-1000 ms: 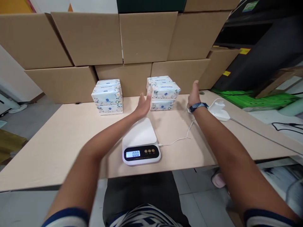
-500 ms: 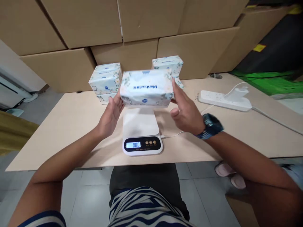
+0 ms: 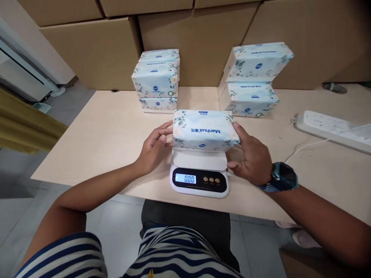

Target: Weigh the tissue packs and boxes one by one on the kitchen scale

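Observation:
A white-and-blue floral tissue pack (image 3: 205, 129), printed "Manhua", lies level at the rear of a white digital scale (image 3: 199, 160). Whether its full weight rests on the plate I cannot tell; the lit display (image 3: 186, 178) reads 0.00. At the pack's left end is my left hand (image 3: 153, 148), fingertips against its side and thumb raised. My right hand (image 3: 252, 154) grips the right end, fingers along the side and thumb low by the plate's edge. The undersides of the pack and some fingertips are hidden.
Two stacks of similar tissue packs stand behind, a left stack (image 3: 155, 83) and a right stack (image 3: 255, 81). Cardboard boxes (image 3: 185, 46) wall off the table's back. A white power strip (image 3: 333, 127) with a cable lies at right. The table's front edge runs close to my body.
The tissue pack has come down from above the scale onto or near its plate, both hands moving with it. My view has shifted, showing more of the right stack. The display still reads 0.00.

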Demonstrator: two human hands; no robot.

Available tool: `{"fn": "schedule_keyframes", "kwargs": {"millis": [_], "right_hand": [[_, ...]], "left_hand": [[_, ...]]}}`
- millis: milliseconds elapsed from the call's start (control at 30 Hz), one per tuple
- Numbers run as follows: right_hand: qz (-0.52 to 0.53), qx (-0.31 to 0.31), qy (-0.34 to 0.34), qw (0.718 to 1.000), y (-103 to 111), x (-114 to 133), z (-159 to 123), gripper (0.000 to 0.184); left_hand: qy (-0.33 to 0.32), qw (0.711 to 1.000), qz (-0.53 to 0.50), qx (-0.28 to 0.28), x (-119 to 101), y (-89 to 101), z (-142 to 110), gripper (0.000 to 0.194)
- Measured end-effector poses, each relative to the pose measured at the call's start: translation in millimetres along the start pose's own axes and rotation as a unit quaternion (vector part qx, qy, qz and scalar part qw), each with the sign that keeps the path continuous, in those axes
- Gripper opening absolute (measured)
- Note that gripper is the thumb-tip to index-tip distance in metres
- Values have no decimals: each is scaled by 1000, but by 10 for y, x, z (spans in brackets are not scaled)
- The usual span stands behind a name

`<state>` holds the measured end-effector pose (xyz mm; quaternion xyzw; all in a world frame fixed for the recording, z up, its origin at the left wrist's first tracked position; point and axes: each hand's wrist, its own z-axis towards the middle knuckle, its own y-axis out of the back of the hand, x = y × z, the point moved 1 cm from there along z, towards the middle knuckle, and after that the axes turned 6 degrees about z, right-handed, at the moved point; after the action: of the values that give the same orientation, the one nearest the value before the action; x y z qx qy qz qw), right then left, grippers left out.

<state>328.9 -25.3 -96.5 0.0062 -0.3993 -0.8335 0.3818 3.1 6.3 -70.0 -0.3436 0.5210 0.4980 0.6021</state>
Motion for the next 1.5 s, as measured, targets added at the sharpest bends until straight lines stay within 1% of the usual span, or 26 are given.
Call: {"fn": "schedule_keyframes", "kwargs": {"millis": [67, 100, 200, 267, 333, 467, 500, 600, 667, 767, 967, 1100, 1167, 1300, 1500], "right_hand": [[-31, -19, 26, 999, 22, -6, -23, 104], [-45, -21, 26, 998, 31, -10, -33, 103], [-60, -11, -2, 998, 50, -22, -53, 102], [-59, -16, -8, 998, 51, -26, -62, 99], [-60, -19, -14, 998, 36, -31, -66, 97], [-73, -13, -49, 996, -28, -49, -57, 97], [-79, -24, -47, 995, -42, -49, -51, 97], [-91, -76, -11, 993, -64, -36, -26, 91], [-91, -88, 2, 992, -66, -30, -13, 89], [-82, -81, -6, 993, -56, -44, -14, 90], [-63, -55, -61, 995, -27, -110, -48, 95], [-52, -36, -71, 995, -18, -119, -39, 98], [-52, -35, -68, 996, -15, -119, -36, 98], [-58, -58, -34, 996, -9, -131, -50, 95], [-53, -56, -25, 997, -19, -157, -64, 93]], "left_hand": [[12, 1000, -24, 5, 1, -16, -36, 45], [14, 999, -32, 10, 1, -27, -58, 44], [3, 999, -45, 26, -4, -49, -116, 42], [-4, 998, -49, 30, -5, -47, -137, 39], [-9, 998, -52, 31, 5, -35, -142, 35], [-22, 998, -48, 30, 44, -7, -130, 33], [-28, 998, -50, 33, 52, -5, -126, 33], [-44, 997, -53, 35, 57, -10, -113, 31], [-50, 997, -49, 29, 51, -15, -105, 30], [-54, 998, -36, 23, 37, -18, -95, 29], [-58, 998, 8, 27, 41, 2, -76, 34], [-76, 997, 7, 28, 73, 13, -65, 32], [-79, 997, 8, 25, 83, 15, -62, 32], [-78, 996, 20, 30, 74, 17, -61, 34], [-89, 995, 24, 49, 55, 27, -54, 34]]}}
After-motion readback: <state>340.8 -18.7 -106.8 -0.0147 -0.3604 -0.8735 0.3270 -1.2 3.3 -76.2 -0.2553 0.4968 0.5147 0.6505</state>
